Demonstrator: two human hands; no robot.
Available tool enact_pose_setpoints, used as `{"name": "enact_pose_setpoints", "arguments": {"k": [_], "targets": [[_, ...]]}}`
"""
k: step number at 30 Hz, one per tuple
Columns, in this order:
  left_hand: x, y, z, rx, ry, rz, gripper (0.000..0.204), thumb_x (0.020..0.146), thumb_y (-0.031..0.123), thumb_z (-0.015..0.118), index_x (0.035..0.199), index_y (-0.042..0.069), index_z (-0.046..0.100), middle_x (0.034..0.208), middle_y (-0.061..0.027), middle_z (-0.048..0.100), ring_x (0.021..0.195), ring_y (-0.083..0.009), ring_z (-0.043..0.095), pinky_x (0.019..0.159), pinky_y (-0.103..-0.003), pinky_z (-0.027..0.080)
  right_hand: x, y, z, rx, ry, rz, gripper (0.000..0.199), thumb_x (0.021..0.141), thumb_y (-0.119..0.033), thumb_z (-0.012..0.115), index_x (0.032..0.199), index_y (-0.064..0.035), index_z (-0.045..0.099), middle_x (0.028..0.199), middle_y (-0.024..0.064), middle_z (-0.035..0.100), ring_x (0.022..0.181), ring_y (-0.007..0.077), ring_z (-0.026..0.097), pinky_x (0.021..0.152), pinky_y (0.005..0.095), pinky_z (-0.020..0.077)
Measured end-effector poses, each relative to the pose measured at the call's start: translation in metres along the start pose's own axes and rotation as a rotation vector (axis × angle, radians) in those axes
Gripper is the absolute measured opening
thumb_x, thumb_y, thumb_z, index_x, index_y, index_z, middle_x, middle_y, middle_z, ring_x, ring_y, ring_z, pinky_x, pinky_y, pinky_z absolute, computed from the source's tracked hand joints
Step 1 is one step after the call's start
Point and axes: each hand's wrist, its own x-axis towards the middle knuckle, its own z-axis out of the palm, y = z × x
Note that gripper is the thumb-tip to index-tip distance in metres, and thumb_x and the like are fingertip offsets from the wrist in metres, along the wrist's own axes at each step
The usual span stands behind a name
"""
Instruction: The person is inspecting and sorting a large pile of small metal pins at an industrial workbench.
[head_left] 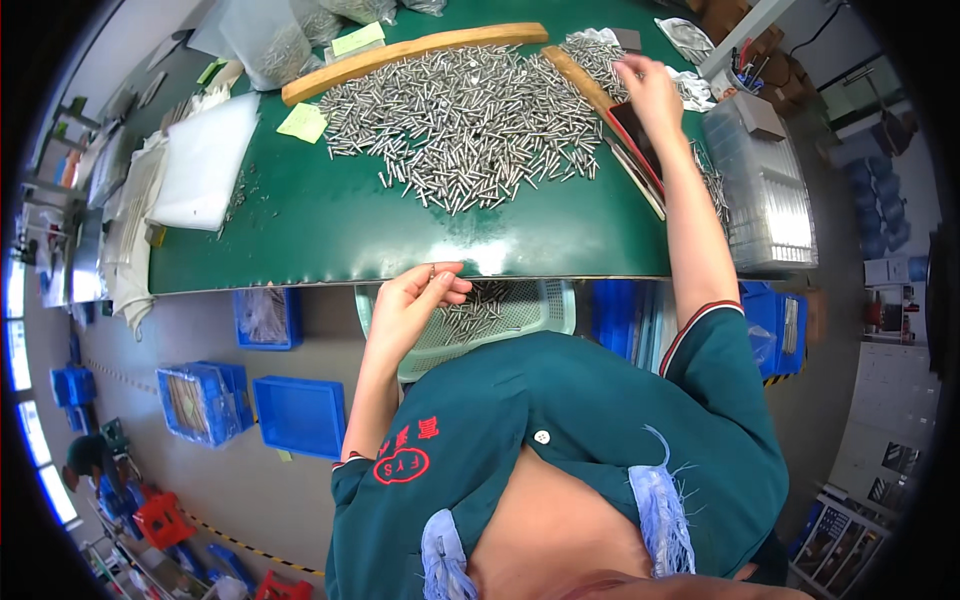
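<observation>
One white sheet (205, 165) lies left on the green worktop (330, 225), then a yellow note (302, 123). At the front edge my left hand (408, 302) hangs partly over a pale-green basket (556, 310) with pins inside; its fingers are curled toward the thumb, and I can't tell whether they pinch anything. Beyond spreads the big heap of metal pins (470, 125). Past a wooden strip (580, 82), my right hand (655, 98) is at a smaller pile (592, 58), fingertips drawn together, their grip unclear. Clear boxes (765, 185) stand rightmost.
</observation>
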Motion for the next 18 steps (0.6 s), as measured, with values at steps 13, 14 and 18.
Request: {"name": "enact_pose_setpoints", "arguments": {"k": [13, 14, 18], "targets": [[0.024, 0.010, 0.018, 0.492, 0.041, 0.085, 0.022, 0.090, 0.021, 0.058, 0.096, 0.002, 0.066, 0.077, -0.0103, 0.069, 0.069, -0.0194, 0.068, 0.063, -0.032, 0.053, -0.167, -0.144, -0.032, 0.695, -0.858, -0.287, 0.021, 0.084, -0.026, 0.066, 0.096, -0.0077, 0.066, 0.089, 0.0063, 0.063, 0.077, 0.0181, 0.063, 0.067, 0.0305, 0.0494], [0.026, 0.010, 0.019, 0.742, 0.063, 0.117, 0.021, 0.089, 0.023, 0.058, 0.092, 0.004, 0.066, 0.076, -0.0118, 0.069, 0.068, -0.0242, 0.068, 0.062, -0.036, 0.052, -0.173, -0.144, -0.027, 0.734, -0.848, -0.196, 0.020, 0.085, -0.025, 0.066, 0.094, -0.0076, 0.066, 0.087, 0.0057, 0.062, 0.074, 0.0173, 0.063, 0.065, 0.0304, 0.0489], [0.030, 0.004, 0.028, 0.813, 0.044, 0.218, 0.020, 0.087, 0.026, 0.059, 0.084, 0.006, 0.064, 0.069, -0.0159, 0.064, 0.067, -0.0356, 0.063, 0.062, -0.044, 0.051, -0.183, -0.135, -0.026, 0.834, -0.791, -0.092, 0.017, 0.084, -0.021, 0.067, 0.090, -0.0055, 0.065, 0.084, 0.0039, 0.059, 0.069, 0.0128, 0.059, 0.061, 0.0264, 0.0467]]}}
